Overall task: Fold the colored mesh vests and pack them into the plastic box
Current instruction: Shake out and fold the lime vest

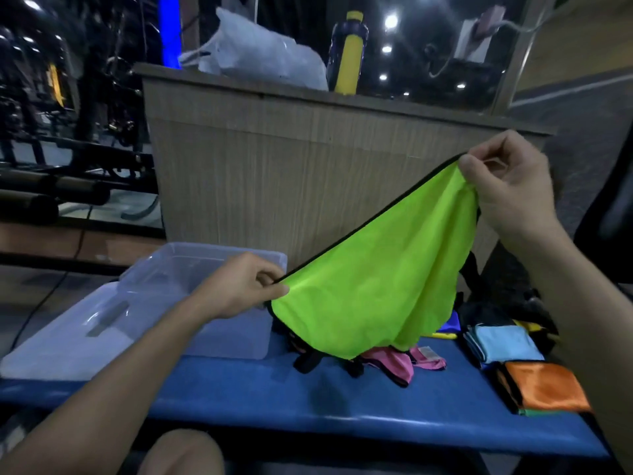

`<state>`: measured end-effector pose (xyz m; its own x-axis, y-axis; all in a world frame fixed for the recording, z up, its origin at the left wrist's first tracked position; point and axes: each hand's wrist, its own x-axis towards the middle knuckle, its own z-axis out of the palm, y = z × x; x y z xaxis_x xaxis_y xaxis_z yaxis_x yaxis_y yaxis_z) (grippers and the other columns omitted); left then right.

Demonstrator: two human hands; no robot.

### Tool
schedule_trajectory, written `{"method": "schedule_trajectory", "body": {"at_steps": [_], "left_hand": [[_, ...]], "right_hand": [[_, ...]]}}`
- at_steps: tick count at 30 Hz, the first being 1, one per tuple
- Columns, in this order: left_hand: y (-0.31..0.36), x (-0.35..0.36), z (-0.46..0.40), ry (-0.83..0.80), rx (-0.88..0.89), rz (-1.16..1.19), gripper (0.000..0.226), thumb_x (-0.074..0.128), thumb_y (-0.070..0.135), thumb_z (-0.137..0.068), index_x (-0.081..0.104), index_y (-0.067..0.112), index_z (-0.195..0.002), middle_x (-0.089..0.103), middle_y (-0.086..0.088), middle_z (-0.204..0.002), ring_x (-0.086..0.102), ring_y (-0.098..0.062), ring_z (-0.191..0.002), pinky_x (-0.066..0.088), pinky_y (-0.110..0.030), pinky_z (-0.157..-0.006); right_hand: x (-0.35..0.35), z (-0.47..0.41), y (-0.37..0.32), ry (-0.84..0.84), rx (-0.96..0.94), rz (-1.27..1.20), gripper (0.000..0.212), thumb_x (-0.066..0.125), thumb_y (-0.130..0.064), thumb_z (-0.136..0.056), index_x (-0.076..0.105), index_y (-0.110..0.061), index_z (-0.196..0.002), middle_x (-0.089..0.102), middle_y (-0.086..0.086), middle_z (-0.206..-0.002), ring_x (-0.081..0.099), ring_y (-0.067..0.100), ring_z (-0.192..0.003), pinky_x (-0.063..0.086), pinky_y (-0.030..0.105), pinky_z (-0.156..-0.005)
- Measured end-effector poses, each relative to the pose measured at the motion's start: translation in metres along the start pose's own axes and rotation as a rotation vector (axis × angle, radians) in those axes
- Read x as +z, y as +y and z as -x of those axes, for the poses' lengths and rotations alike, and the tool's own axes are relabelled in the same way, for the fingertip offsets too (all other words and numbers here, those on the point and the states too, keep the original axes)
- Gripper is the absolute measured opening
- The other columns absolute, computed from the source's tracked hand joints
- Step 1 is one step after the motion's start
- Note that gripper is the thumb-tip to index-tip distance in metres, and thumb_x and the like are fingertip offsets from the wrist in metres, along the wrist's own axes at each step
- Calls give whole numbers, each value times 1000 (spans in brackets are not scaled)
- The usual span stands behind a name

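left hand (239, 286), right hand (507, 186) pinching green vest (370, 286)

Single head-worn view, wide-angle, looking forward and down, close over blue bench (342, 395).

Pinching the black-trimmed edge of a lime-green mesh vest (373, 286), left hand (239, 286) low and right hand (507, 186) high, above a blue bench (342, 399) beside a clear plastic box (191, 279).
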<state>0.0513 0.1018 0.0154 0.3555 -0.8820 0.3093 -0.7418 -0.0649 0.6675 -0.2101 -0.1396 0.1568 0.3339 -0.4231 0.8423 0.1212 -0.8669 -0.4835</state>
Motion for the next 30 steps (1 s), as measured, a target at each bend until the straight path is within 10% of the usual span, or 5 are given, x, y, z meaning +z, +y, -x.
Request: {"method": "schedule_trajectory", "body": {"at_steps": [11, 21, 30], "left_hand": [[124, -115, 35, -248, 310, 621, 41, 95, 46, -59, 76, 14, -76, 70, -1, -69, 63, -5, -59, 51, -14, -56], [113, -128, -14, 270, 140, -327, 29, 93, 37, -67, 69, 21, -64, 68, 10, -58, 56, -2, -51, 43, -22, -55], [90, -113, -16, 106, 168, 97, 22, 84, 16, -78, 77, 14, -98, 75, -11, -93, 68, -12, -80, 57, -25, -76]], "right_hand": [[-31, -5, 8, 175, 205, -289, 16, 77, -15, -87, 65, -21, -80, 66, -14, -68, 57, 0, -68, 47, 19, -69], [-46, -6, 31, 216, 322, -286, 15, 74, -5, -89, 69, -17, -82, 72, -10, -72, 62, 3, -73, 49, 23, -79], [-43, 1, 56, 230, 393, -256, 8, 78, -11, -87, 72, -16, -86, 71, 0, -86, 65, 7, -79, 52, 21, -77]]}}
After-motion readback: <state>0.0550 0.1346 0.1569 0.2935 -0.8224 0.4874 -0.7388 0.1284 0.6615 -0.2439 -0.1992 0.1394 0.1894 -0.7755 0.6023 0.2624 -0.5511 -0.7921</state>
